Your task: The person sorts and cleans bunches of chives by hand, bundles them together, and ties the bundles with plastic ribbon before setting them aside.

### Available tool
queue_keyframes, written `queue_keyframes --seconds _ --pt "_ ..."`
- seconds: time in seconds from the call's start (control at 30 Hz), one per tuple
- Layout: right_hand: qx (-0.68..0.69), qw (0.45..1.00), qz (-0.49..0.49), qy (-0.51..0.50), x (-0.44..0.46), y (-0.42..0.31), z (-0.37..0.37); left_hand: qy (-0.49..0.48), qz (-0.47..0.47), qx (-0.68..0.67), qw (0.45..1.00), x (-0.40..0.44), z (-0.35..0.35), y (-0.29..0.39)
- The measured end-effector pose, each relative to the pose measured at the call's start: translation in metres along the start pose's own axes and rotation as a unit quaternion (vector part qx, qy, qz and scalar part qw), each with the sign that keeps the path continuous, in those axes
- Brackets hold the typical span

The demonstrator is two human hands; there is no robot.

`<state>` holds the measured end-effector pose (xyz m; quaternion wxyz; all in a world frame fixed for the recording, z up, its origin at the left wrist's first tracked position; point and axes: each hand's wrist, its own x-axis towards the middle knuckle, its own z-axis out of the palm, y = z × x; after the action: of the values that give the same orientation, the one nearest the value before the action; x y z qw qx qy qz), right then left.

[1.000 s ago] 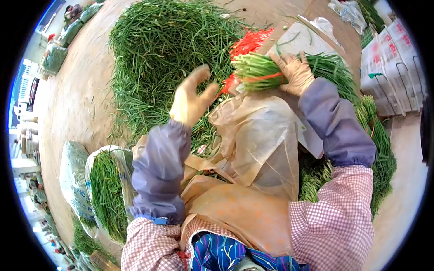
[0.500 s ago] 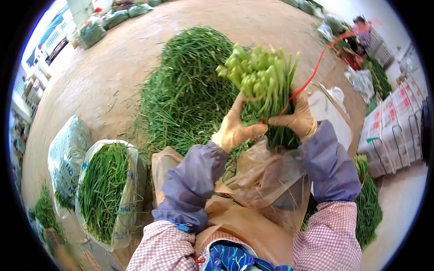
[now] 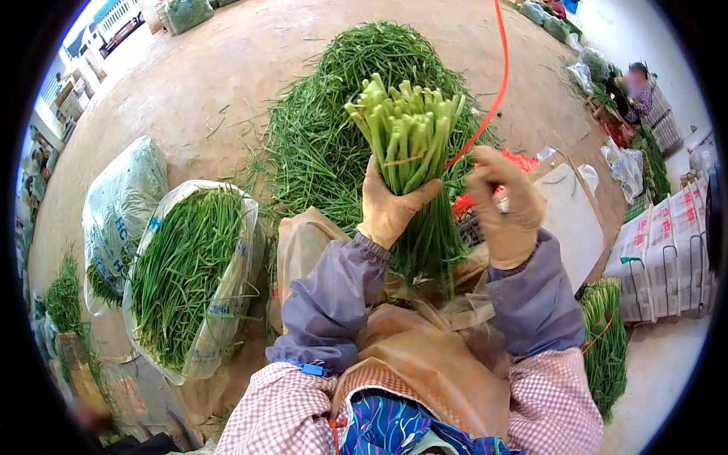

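Observation:
My left hand (image 3: 390, 205), in a pale glove, is closed around a bunch of green vegetable stalks (image 3: 409, 136). Their thick, pale cut ends point up and away from me, and narrow dark leaves hang below. A tan band crosses the stalks just above my thumb. From the bunch's right side a red strip (image 3: 500, 83) curves upward out of view. My right hand (image 3: 506, 208), also gloved, is raised to the right, apart from the bunch. Its fingers are bent and smeared by motion, so whether they hold anything cannot be made out.
Beyond the bunch lies a big heap of loose greens (image 3: 379, 68). An open bag of greens (image 3: 189, 273) and a filled bag (image 3: 125, 205) stand left. On the right are red strips (image 3: 519, 161), a white board (image 3: 565, 212), a tied bundle (image 3: 604, 334), wrapped boxes (image 3: 660, 250) and a seated person (image 3: 638, 95).
My right hand has left the bunch and moved down. My left hand keeps hold, and the stalks now stand more upright. The red strip now rises more steeply; the view has shifted.

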<state>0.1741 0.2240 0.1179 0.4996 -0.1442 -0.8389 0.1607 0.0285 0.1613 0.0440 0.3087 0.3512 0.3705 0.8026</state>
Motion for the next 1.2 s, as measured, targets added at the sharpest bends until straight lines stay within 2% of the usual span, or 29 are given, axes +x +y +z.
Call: queue_keyframes --seconds 0.07,0.1,0.17,0.23,0.27,0.3,0.33,0.37,0.43,0.5,0.53,0.57,0.6,0.63,0.67,0.7,0.8,0.87,0.93,1.0,1.03,1.07,1.1,1.13,1.17,1.2 --pt "-0.092 0.977 -0.163 -0.106 0.016 -0.017 0.009 -0.01 0.019 -0.027 0.999 -0.009 0.001 -0.002" --pt "-0.149 0.966 -0.172 -0.119 0.018 -0.019 0.017 0.016 0.025 0.031 0.999 -0.012 0.001 -0.007" --pt "-0.251 0.937 -0.196 -0.143 0.019 -0.018 0.033 0.038 -0.018 0.056 0.998 -0.019 -0.009 -0.011" --pt "-0.048 0.973 -0.124 -0.188 0.017 -0.008 0.046 0.047 -0.027 0.063 0.997 -0.022 -0.023 -0.018" --pt "0.054 0.974 -0.083 -0.206 0.015 -0.005 0.049 0.041 -0.033 0.065 0.996 -0.026 -0.028 -0.02" --pt "0.295 0.9 0.135 -0.291 0.021 -0.025 0.031 0.033 -0.04 0.068 0.996 -0.029 -0.031 -0.016" --pt "0.459 0.837 0.126 -0.27 0.029 -0.026 0.015 0.025 -0.046 0.07 0.996 -0.031 -0.034 -0.013" --pt "0.608 0.748 0.116 -0.239 0.032 -0.019 -0.002 0.036 -0.036 0.034 0.998 -0.035 -0.036 -0.01" --pt "0.725 0.655 0.048 -0.208 0.033 0.004 -0.02 0.049 -0.068 0.038 0.996 -0.037 -0.048 -0.012" --pt "0.532 0.814 0.021 -0.231 0.04 0.021 -0.015 0.041 -0.079 0.045 0.995 -0.038 -0.057 -0.01" --pt "0.253 0.948 0.005 -0.193 0.033 0.033 0.002 0.034 -0.073 0.044 0.996 -0.04 -0.057 -0.009" --pt "-0.051 0.989 -0.009 -0.137 0.029 0.039 0.012 0.027 -0.065 0.043 0.997 -0.041 -0.058 -0.008" --pt "0.07 0.994 0.058 -0.058 0.028 0.028 0.016 0.021 -0.056 0.041 0.997 -0.042 -0.058 -0.008" --pt "0.191 0.974 0.119 0.017 0.026 0.012 0.02 0.015 -0.05 0.042 0.998 -0.044 -0.054 -0.001" --pt "0.309 0.929 0.182 0.088 0.022 -0.002 0.023 0.016 -0.054 0.055 0.997 -0.045 -0.055 -0.002" --pt "0.338 0.918 0.184 0.092 0.018 -0.011 0.024 0.014 -0.062 0.071 0.995 -0.048 -0.057 -0.004" --pt "0.225 0.96 0.151 0.068 -0.013 -0.008 0.058 -0.001 -0.05 0.079 0.996 -0.048 -0.052 0.001" --pt "0.226 0.951 0.209 0.013 -0.047 0.015 0.067 0.014 -0.059 0.066 0.996 -0.052 -0.047 0.003" --pt "0.351 0.885 0.295 -0.081 -0.088 0.027 0.077 0.043 -0.102 0.049 0.993 -0.059 -0.043 0.0" --pt "0.212 0.908 0.328 -0.149 -0.119 0.008 0.071 0.064 -0.19 0.093 0.975 -0.069 -0.042 -0.004" --pt "0.143 0.911 0.339 -0.188 -0.134 0.001 0.067 0.056 -0.192 0.03 0.979 -0.075 -0.043 -0.006" --pt "0.238 0.918 0.289 -0.133 -0.139 -0.006 0.066 0.049 -0.196 -0.034 0.979 -0.081 -0.043 -0.009" --pt "0.178 0.909 0.321 -0.199 -0.136 -0.004 0.055 0.023 -0.244 -0.045 0.968 -0.081 -0.021 0.013" --pt "0.143 0.883 0.352 -0.276 -0.129 -0.01 0.052 -0.016 -0.308 -0.107 0.945 -0.078 -0.046 0.006" --pt "0.117 0.85 0.356 -0.37 -0.104 -0.011 0.038 -0.004 -0.302 -0.13 0.944 -0.077 -0.048 0.007" --pt "0.096 0.807 0.353 -0.464 -0.08 -0.009 0.021 -0.086 -0.302 -0.081 0.946 -0.065 -0.067 0.004"
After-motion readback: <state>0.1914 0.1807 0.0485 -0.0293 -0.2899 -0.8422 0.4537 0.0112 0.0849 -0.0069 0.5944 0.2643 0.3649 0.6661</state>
